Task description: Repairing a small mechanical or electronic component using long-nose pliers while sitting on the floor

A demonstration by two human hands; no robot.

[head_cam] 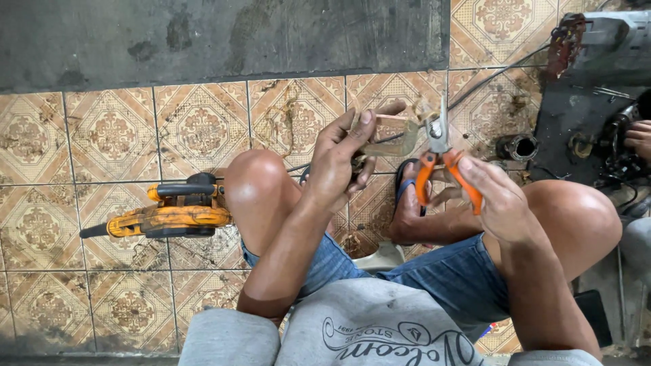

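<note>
Above the knees, the left hand [339,159] pinches a small, light, probably stiff brownish part [390,135] by its edges, while the right hand [498,196] grips orange-handled pliers [441,159], jaws nearly closed.

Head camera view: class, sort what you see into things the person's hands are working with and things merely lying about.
In use:
left hand holding a small copper-wound part
right hand holding orange-handled pliers

Lying about:
orange power tool on the tiled floor
dark round fitting
cable
</note>
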